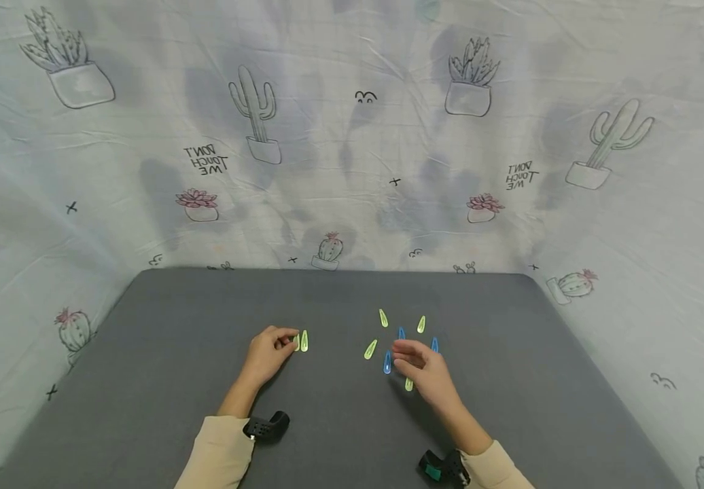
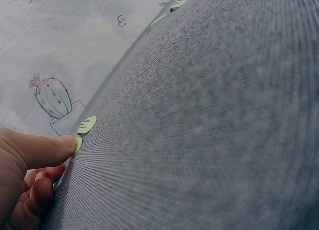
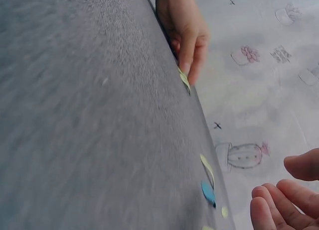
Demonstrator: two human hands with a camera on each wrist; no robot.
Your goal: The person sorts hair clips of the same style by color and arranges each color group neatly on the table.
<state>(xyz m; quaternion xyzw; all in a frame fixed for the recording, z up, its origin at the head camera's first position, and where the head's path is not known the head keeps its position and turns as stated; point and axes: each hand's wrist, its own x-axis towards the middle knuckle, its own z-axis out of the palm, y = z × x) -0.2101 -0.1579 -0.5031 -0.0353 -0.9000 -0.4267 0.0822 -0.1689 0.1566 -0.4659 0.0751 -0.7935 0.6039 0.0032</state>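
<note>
My left hand (image 1: 268, 354) is at the left of the grey table, thumb and index finger pinching a yellow-green snap hair clip (image 1: 296, 342). Just right of it lies a second yellow-green hair clip (image 1: 305, 340), nearly parallel. In the left wrist view the thumb (image 2: 59, 149) covers part of the pinched clip. My right hand (image 1: 428, 375) hovers over a loose group of clips, fingers slightly bent and apart from the thumb, holding nothing visible. Around it lie a blue hair clip (image 1: 387, 362), another blue clip (image 1: 435, 345) and a yellow-green clip (image 1: 410, 384), partly hidden by the hand.
More yellow-green clips lie beyond the right hand: one at the back (image 1: 384, 318), one farther right (image 1: 422, 324) and one to the left (image 1: 370, 349). The grey tabletop (image 1: 340, 421) ends at a white cloth backdrop (image 1: 340, 136) printed with cacti.
</note>
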